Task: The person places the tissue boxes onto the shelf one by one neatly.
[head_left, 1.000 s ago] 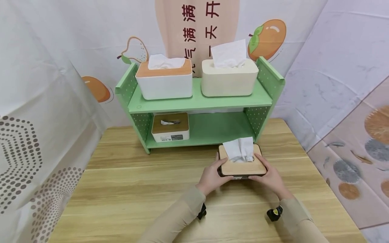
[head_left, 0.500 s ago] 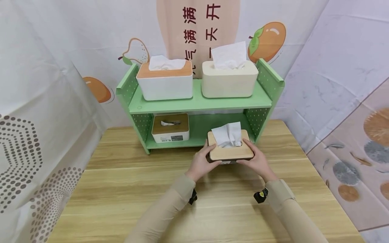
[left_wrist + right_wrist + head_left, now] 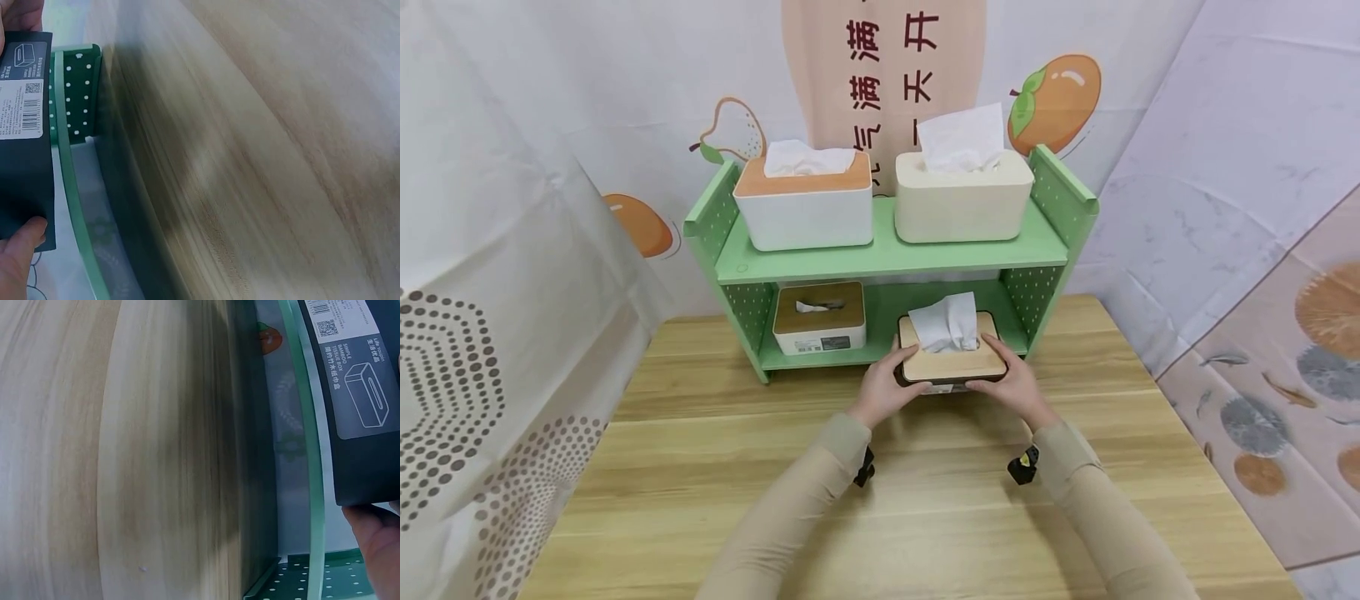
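Note:
Both hands grip a black tissue box (image 3: 955, 364) with a pale wooden lid and a white tissue sticking up. The left hand (image 3: 882, 388) holds its left end, thumb along the front; the right hand (image 3: 1018, 387) holds the right end likewise. The box is at the front edge of the lower shelf, right half; whether it touches the shelf I cannot tell. In the left wrist view a barcode label (image 3: 22, 109) shows on the black box front. From the right wrist, a printed box drawing (image 3: 365, 394) is visible beside the right thumb (image 3: 375, 540).
A green two-tier rack (image 3: 887, 262) stands at the back of the wooden table (image 3: 947, 508). Its top tier carries a white tissue box (image 3: 808, 218) and a cream tissue box (image 3: 964, 208). A smaller white tissue box (image 3: 820, 329) with a brown lid sits lower left.
The hands have carried the black tissue box leftward and back, from over the table in front of the rack's right side to the lower shelf's front edge. The other boxes stay put.

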`<state>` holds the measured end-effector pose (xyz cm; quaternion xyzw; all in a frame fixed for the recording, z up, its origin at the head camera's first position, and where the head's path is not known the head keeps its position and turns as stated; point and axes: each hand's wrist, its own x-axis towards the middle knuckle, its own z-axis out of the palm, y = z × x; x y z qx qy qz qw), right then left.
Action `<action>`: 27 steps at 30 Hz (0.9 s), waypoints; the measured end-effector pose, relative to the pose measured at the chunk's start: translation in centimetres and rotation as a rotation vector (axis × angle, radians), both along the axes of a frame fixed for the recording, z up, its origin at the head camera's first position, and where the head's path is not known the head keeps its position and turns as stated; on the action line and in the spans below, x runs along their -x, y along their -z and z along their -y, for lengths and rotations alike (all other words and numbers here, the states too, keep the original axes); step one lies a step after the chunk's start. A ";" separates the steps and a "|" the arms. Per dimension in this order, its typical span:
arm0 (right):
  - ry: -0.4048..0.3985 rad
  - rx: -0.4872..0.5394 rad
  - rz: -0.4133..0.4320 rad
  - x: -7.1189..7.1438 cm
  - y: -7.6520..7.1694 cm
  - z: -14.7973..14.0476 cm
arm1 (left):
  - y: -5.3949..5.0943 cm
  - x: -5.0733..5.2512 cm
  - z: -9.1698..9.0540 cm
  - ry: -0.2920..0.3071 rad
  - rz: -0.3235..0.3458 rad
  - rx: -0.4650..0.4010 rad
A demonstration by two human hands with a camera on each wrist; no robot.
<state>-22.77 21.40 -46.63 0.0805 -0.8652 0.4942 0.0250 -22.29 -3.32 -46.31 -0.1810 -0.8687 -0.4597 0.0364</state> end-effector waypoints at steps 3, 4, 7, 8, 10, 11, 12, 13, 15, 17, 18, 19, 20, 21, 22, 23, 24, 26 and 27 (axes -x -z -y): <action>-0.002 0.034 0.008 0.0 0.3 0.3 | 0.2 0.0 0.1 0.000 0.028 -0.002; -0.004 0.037 0.008 0.0 0.4 0.4 | 0.3 0.0 0.1 -0.001 0.037 -0.003; -0.008 0.052 -0.003 0.1 0.9 0.6 | 0.5 -0.1 0.1 -0.009 0.069 -0.006; -0.006 0.044 -0.013 0.2 1.0 0.6 | 0.6 -0.1 0.1 -0.012 0.077 -0.008; -0.001 0.032 -0.028 0.4 1.1 0.6 | 0.8 0.0 0.1 -0.019 0.079 -0.016; 0.002 0.029 -0.034 0.5 1.1 0.6 | 0.8 0.1 0.1 -0.022 0.081 -0.022; 0.005 0.022 -0.037 0.6 1.1 0.6 | 0.9 0.2 0.0 -0.025 0.079 -0.028; 0.007 0.014 -0.036 0.7 1.1 0.6 | 0.9 0.3 0.0 -0.027 0.075 -0.032; 0.010 0.010 -0.033 0.9 1.1 0.6 | 1.1 0.5 0.0 -0.028 0.053 -0.034; 0.012 0.007 -0.039 1.0 1.0 0.6 | 1.1 0.5 -0.1 -0.026 0.035 -0.032; 0.015 0.007 -0.041 1.0 1.0 0.6 | 1.1 0.5 -0.1 -0.025 0.015 -0.020; 0.018 0.005 -0.041 1.1 1.0 0.6 | 1.1 0.5 -0.1 -0.024 0.014 -0.017; 0.021 0.001 -0.042 1.1 0.9 0.6 | 1.0 0.5 -0.1 -0.023 0.012 -0.014; 0.022 -0.005 -0.039 1.1 0.9 0.6 | 1.0 0.6 -0.2 -0.024 0.013 -0.006; 0.024 -0.009 -0.037 1.1 0.9 0.6 | 0.9 0.6 -0.2 -0.025 0.026 0.001; 0.026 -0.017 -0.037 1.2 0.8 0.6 | 0.7 0.7 -0.2 -0.026 0.035 0.004; 0.028 -0.020 -0.035 1.2 0.8 0.7 | 0.6 0.8 -0.2 -0.028 0.050 0.010; 0.026 -0.034 -0.042 1.4 0.7 0.8 | 0.3 1.2 -0.2 -0.031 0.083 0.016; 0.026 -0.035 -0.044 1.4 0.6 0.9 | 0.2 1.3 -0.2 -0.036 0.095 0.026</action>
